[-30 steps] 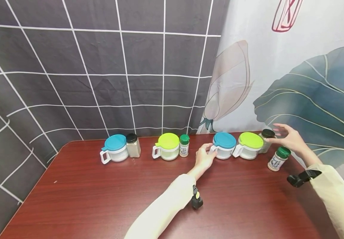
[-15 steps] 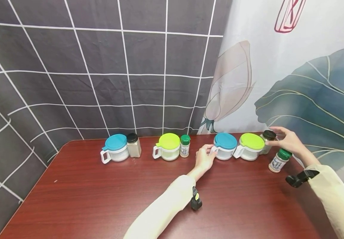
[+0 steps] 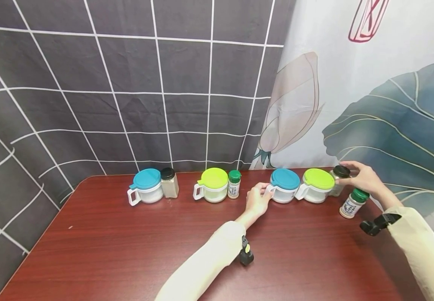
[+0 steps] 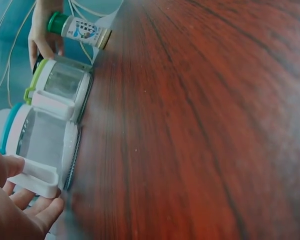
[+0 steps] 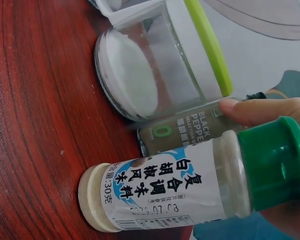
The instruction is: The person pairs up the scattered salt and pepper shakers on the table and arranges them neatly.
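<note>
My left hand (image 3: 257, 201) pinches the white handle (image 4: 37, 181) of a seasoning jar (image 3: 284, 183) with a blue lid, which stands on the table. Just right of it is a jar with a lime-green lid (image 3: 317, 179); the right wrist view shows white powder in its bottom. My right hand (image 3: 368, 180) grips the upper part of a black pepper bottle (image 5: 170, 134) with a black cap, thumb on the near side, remaining fingers mostly hidden. This bottle stands close against the lime-lidded jar. In front of the hand stands a green-capped white pepper shaker (image 5: 162, 187).
Farther left along the back edge stand another blue-lidded jar (image 3: 147, 186), a black-capped bottle (image 3: 169, 186), a lime-lidded jar (image 3: 214, 184) and a green-capped shaker (image 3: 233, 186). Behind the red-brown table (image 3: 126, 251) hang a grey grid curtain (image 3: 126, 104) and a printed one.
My right hand has come down and left onto the black pepper bottle, its spread fingers closing round it. The left hand stays at the blue-lidded jar's handle. The head view shifts slightly.
</note>
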The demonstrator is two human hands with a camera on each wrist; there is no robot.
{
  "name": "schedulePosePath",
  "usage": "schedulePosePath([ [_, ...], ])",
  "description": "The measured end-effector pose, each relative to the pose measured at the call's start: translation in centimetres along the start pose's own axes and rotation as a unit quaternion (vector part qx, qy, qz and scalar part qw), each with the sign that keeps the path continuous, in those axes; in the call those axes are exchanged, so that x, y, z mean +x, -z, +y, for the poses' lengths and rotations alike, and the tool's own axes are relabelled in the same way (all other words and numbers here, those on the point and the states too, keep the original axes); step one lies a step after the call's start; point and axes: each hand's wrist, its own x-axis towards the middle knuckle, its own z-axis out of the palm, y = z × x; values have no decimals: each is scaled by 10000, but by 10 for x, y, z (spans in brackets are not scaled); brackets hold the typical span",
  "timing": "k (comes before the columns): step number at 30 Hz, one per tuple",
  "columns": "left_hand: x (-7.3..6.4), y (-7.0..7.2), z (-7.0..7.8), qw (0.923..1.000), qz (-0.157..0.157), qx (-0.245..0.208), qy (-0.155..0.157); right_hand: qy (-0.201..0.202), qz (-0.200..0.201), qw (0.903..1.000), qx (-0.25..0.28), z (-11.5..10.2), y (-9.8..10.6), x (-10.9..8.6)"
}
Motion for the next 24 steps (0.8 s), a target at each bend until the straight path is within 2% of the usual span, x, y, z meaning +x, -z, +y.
schedulePosePath([
  [9, -1, 4, -1, 10000, -73, 27, 18, -239, 277, 9993, -28, 5, 1, -1],
  [12, 0, 3, -1, 10000, -30, 73, 38, -267, 83, 9996, 14, 9, 4, 1],
  [19, 0, 0, -1, 9993, 357, 139, -38, -185, -540, 9983, 83, 19, 9, 4],
  [24, 0, -1, -1, 9984, 561, 4, -118, -263, -736, 9968, 146, 25, 9, 4],
])
